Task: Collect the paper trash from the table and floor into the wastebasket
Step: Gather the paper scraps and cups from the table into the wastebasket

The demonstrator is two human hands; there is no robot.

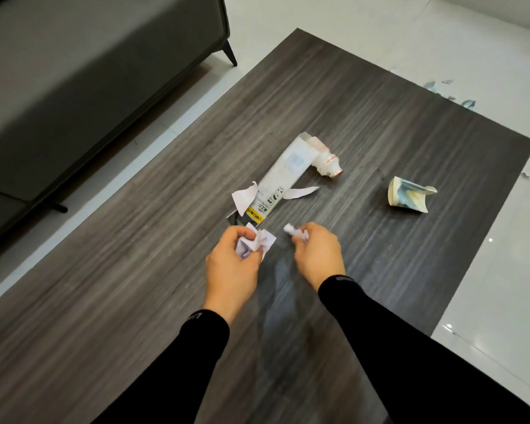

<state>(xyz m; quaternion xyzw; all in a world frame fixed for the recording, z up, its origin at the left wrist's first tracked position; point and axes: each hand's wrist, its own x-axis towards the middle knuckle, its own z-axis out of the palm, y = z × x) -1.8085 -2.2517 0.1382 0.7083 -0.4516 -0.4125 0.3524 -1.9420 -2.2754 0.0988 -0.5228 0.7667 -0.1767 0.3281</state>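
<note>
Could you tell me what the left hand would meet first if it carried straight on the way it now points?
Probably the flattened white carton with the yellow label strip: the left hand, its grip closed on crumpled white paper, points up-table toward the carton's near end, though depth is unclear.

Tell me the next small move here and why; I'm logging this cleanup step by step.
Probably the right hand, which pinches only a small paper wad, should reach forward for the torn white strip beside the flattened box. The left hand is already full of crumpled paper, that strip lies closest, and no wastebasket is in view yet.
</note>
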